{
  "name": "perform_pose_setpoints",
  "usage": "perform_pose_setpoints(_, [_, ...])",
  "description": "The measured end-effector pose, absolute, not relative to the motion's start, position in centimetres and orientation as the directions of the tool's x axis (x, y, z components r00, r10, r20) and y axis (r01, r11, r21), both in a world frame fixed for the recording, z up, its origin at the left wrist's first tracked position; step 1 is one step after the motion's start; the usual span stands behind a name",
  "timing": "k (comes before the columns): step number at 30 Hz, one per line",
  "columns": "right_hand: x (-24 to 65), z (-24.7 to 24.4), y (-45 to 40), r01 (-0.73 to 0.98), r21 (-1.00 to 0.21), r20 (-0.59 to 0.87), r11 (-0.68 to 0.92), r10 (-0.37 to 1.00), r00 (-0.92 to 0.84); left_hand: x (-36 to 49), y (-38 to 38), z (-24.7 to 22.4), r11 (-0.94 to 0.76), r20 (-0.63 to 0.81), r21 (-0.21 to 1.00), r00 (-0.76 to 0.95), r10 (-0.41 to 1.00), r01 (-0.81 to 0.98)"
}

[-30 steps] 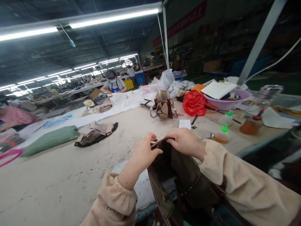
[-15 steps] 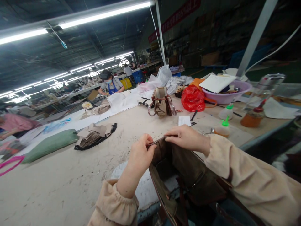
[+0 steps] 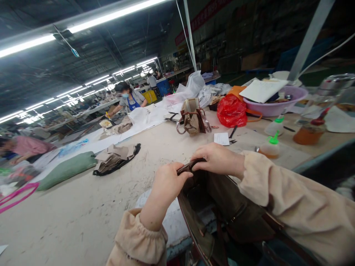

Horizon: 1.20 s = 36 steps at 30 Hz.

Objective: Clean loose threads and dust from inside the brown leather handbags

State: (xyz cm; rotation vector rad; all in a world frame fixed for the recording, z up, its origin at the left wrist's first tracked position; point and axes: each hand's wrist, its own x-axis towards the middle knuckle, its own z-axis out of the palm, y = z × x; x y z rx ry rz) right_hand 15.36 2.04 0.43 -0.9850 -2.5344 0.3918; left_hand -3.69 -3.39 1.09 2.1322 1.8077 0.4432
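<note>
An unfolded brown bag (image 3: 230, 207) gapes toward me at the table's near edge, with dark red-brown trim and a zip inside. My left hand (image 3: 169, 184) pinches its upper rim between thumb and fingers. Just to the right, my right hand (image 3: 217, 159) grips the same rim, fingers over the outside and thumb within. Between the two hands the edge is slightly bent. The lower part of the bag is dark and partly hidden by my right sleeve.
Ahead stands a small brown handbag (image 3: 192, 118), beside a red plastic bag (image 3: 231, 111) and a purple basin (image 3: 277, 105). Glue bottles (image 3: 270, 147) are on the right. Fabric pieces (image 3: 116, 159) and a green bundle (image 3: 68, 170) lie left. A co-worker (image 3: 130, 98) works farther back.
My view has shifted slightly, so the table items sit a little differently. Both hands keep their hold on the rim, which is now tilted and bent more between them.
</note>
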Motion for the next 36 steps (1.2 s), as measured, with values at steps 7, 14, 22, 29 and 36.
perform_pose_setpoints(7, [15.3, 0.3, 2.1, 0.590, -0.400, 0.268, 0.701, 0.705, -0.657, -3.6, -3.0, 1.0, -0.234, 0.090, 0.331, 0.216, 0.972, 0.914])
perform_pose_setpoints(14, [15.4, 0.5, 1.8, 0.610, -0.369, 0.270, 0.702, 0.709, -0.652, -3.5, -3.1, 0.7, -0.261, 0.114, 0.341, 0.236, 0.965, 0.903])
perform_pose_setpoints(22, [14.9, 0.8, 1.5, 0.671, -0.288, 0.238, 0.683, 0.730, -0.641, -3.4, -3.0, 0.7, -0.253, 0.124, 0.358, 0.223, 0.967, 0.899])
perform_pose_setpoints(29, [14.7, 1.1, 1.4, 0.674, -0.250, 0.252, 0.696, 0.718, -0.649, -3.9, -2.9, 0.4, -0.210, 0.103, 0.494, 0.182, 0.978, 0.844])
perform_pose_setpoints(36, [14.8, 1.4, 1.3, 0.680, -0.284, 0.214, 0.676, 0.736, -0.642, -5.6, -3.8, 1.0, -0.156, -0.067, 0.573, 0.236, 0.969, 0.804])
